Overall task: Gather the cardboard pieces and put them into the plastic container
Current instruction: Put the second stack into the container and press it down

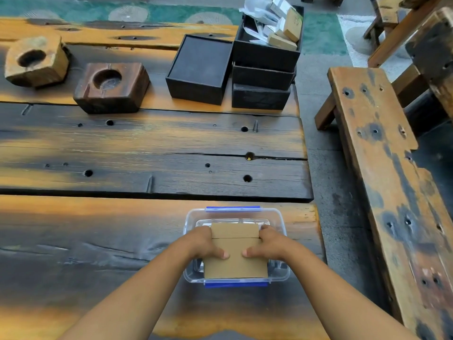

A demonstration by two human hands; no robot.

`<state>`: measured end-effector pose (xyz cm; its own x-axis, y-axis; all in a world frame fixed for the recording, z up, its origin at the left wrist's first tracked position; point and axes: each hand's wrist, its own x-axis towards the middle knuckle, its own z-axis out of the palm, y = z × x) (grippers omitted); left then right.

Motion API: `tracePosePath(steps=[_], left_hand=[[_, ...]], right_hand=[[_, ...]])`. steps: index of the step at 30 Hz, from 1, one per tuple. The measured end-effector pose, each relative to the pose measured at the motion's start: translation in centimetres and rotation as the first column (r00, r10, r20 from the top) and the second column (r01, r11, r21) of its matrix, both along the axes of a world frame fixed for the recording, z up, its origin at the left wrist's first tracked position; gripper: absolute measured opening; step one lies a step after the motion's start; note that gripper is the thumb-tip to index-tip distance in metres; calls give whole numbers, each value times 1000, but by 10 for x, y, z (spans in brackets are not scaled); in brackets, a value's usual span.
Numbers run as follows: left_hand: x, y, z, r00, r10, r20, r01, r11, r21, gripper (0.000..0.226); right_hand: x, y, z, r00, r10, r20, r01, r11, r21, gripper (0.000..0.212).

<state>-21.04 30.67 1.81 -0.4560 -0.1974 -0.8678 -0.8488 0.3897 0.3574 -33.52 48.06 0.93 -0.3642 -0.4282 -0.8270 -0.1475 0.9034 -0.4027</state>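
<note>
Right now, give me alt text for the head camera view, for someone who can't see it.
Both hands, left hand and right hand, grip a stack of cardboard pieces over a clear plastic container with blue clips on a worn wooden table. Farther back sit two hollowed wooden blocks and stacked black boxes.

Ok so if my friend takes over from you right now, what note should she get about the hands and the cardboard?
Left hand: gripping the left edge of the cardboard pieces.
Right hand: gripping the right edge, thumb on top.
Where things are: the cardboard is held flat over the open plastic container, near the right end of the wooden table.
Done: pieces gathered and brought to the container.
Left: lower them fully inside and let go. I see no loose cardboard elsewhere on the table.
</note>
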Motion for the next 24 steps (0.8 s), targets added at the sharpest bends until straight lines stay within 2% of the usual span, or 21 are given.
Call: tracePosePath(steps=[3,6,8,17,24], left_hand=[[0,-4,1,999,-38,-12,39,999,16,55],[2,0,-3,991,-130,-10,129,990,-62,75],[5,3,-5,988,-154,-23,152,985,-76,80],[2,1,-3,987,-160,8,160,986,-44,85],[5,1,-2,974,-221,50,224,973,-57,89]], right_hand=[[1,-1,-1,1000,8,-7,-8,1000,-12,87],[3,1,-2,1000,11,-23,-11,1000,-25,89],[3,2,-2,1000,-2,-15,2,999,-39,89],[0,3,-1,997,-67,35,67,998,2,77],[5,3,0,996,-73,41,73,997,-3,81]])
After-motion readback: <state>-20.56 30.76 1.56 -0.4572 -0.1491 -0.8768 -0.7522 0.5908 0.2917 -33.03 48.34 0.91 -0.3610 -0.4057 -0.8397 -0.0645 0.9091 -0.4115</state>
